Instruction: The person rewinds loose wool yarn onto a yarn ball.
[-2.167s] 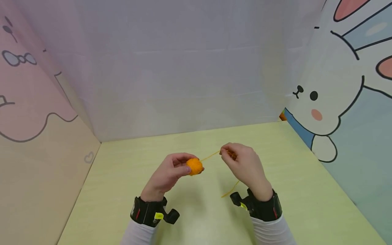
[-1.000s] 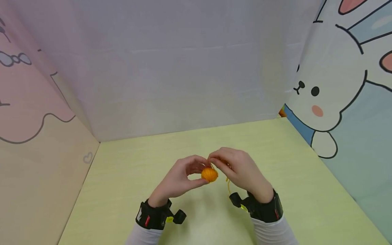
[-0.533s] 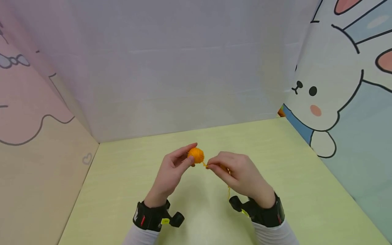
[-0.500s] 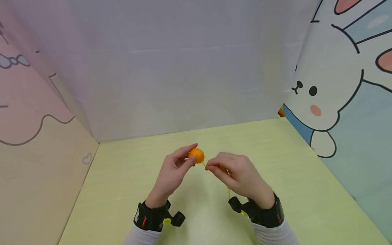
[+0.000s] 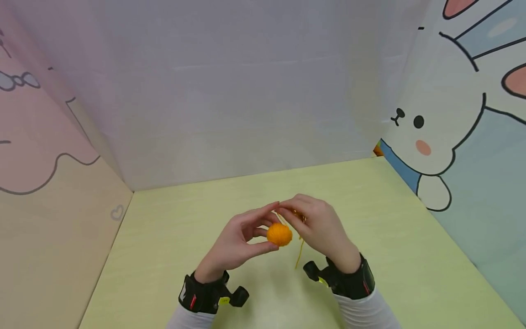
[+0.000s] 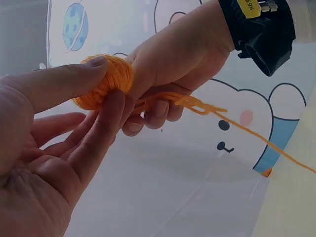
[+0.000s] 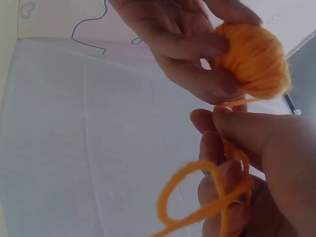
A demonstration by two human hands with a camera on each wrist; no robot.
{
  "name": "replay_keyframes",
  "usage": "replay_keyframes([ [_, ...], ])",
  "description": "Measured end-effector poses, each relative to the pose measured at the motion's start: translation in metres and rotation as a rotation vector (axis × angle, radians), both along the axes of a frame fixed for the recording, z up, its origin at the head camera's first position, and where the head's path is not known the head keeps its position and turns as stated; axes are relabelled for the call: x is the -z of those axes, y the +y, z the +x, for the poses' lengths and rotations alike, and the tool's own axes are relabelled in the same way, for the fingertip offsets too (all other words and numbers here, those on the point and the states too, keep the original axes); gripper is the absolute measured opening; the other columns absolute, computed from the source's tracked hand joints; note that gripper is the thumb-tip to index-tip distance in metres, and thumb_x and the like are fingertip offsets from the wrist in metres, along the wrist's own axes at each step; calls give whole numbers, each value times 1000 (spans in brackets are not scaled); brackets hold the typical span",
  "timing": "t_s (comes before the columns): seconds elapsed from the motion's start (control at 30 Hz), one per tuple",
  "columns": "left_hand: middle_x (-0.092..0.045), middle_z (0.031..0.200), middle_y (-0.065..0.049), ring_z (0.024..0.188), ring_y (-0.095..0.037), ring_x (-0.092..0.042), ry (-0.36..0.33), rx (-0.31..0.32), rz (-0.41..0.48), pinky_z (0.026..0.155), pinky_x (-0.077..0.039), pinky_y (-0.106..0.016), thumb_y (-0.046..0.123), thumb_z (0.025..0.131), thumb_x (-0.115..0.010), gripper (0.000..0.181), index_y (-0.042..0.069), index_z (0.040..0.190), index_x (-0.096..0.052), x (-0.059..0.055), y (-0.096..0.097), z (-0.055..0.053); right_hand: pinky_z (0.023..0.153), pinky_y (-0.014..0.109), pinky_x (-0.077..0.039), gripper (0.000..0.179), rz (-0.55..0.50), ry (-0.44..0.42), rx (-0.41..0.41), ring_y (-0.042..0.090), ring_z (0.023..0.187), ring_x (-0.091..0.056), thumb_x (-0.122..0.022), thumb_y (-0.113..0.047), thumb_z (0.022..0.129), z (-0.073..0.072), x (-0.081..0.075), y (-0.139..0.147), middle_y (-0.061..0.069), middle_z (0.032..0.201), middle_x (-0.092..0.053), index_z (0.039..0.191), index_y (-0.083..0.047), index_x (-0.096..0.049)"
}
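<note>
A small ball of orange yarn [image 5: 280, 235] is pinched between the thumb and fingers of my left hand [image 5: 238, 240], above the table. Close beside it on the right, my right hand [image 5: 318, 224] pinches the yarn strand between thumb and index finger, right at the left fingertips. In the right wrist view a short strand runs from the yarn ball [image 7: 254, 59] to that pinch. Loose loops of yarn [image 7: 197, 212] gather under the curled right fingers. From them a loose tail [image 6: 266, 140] hangs down, seen in the left wrist view.
A pale yellow-green table [image 5: 172, 256] lies under both hands. A plain whitish cloth [image 5: 246, 114] stands behind it, with cartoon-printed panels on the left [image 5: 45, 123] and right [image 5: 464, 151]. Each wrist wears a black strap with a small camera.
Both hands stayed close over the table while the ball tilted and turned in the left fingers. Since half a second ago the ball came nearer and right, and the right hand rose slightly.
</note>
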State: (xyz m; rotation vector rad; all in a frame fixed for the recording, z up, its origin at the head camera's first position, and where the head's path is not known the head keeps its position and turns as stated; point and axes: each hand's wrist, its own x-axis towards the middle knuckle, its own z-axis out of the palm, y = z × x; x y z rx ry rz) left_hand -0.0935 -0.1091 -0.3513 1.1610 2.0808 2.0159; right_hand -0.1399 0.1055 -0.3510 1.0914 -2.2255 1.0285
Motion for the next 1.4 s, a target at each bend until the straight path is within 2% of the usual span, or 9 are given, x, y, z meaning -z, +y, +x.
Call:
replay_keyframes([
  [0.23, -58, 123, -22, 106, -32, -57, 114, -8, 248, 92, -55, -31, -4, 86, -71, 42, -11, 126, -57, 10, -2, -1, 53, 23, -49, 10, 176, -75, -2, 5, 62, -48, -69, -23, 93, 8, 3, -6, -10, 81, -64, 99, -17, -74],
  [0.37, -59, 121, -14, 104, -30, -58, 115, -290, 371, 94, -53, -30, -5, 87, -71, 42, -10, 125, -56, 9, -3, -2, 57, 21, -48, 9, 311, -124, -126, 1, 63, -48, -67, -27, 95, 16, -1, -8, -15, 79, -61, 96, -21, -74],
  [0.5, -60, 120, -14, 104, -32, -59, 93, -610, 270, 93, -53, -29, -10, 84, -71, 44, -3, 126, -60, 14, -4, -11, 59, 16, -46, 8, 286, -116, -266, -4, 65, -48, -65, -26, 97, 24, -7, -5, -19, 81, -60, 94, -24, -72],
  [0.63, -62, 117, -11, 98, -27, -62, 153, -709, 131, 88, -56, -26, -6, 82, -74, 45, 5, 124, -64, 27, -5, -22, 55, 13, -42, 8, 200, -57, -298, -5, 63, -45, -64, -23, 97, 26, -10, 0, -18, 81, -58, 95, -24, -72],
  [0.77, -64, 116, -5, 96, -19, -62, 254, -657, -67, 83, -58, -29, 2, 83, -78, 43, 11, 123, -67, 34, -3, -25, 51, 15, -42, 8, 78, -10, -264, -2, 61, -43, -66, -18, 95, 22, -11, 6, -15, 80, -59, 100, -20, -72],
  [0.97, -68, 110, -3, 98, -14, -60, 362, -389, -231, 73, -58, -37, 3, 77, -82, 40, 10, 115, -69, 25, 0, -20, 45, 21, -40, 11, -64, 67, -101, 3, 58, -41, -65, -22, 96, 9, -11, 13, -11, 78, -61, 100, -15, -72],
  [1.2, -66, 105, -15, 95, -21, -63, 348, -102, -65, 75, -61, -34, -16, 66, -80, 48, -3, 109, -64, 3, 3, -7, 51, 25, -45, 14, -6, -32, -65, 3, 63, -45, -64, -29, 97, -1, -5, 12, -12, 84, -64, 99, -19, -73],
  [1.3, -63, 107, -19, 96, -26, -62, 296, -83, 64, 80, -60, -35, -23, 65, -76, 51, -7, 110, -60, 6, -1, -8, 55, 25, -49, 10, 67, -109, -78, 2, 64, -47, -66, -24, 96, -3, 0, 7, -13, 87, -65, 101, -20, -73],
  [1.4, -61, 111, -20, 98, -30, -62, 224, -162, 171, 86, -58, -34, -21, 70, -74, 50, -10, 116, -56, 17, -5, -11, 56, 25, -50, 12, 153, -168, -78, 3, 63, -48, -64, -25, 97, -1, 6, 0, -13, 86, -63, 104, -19, -72],
])
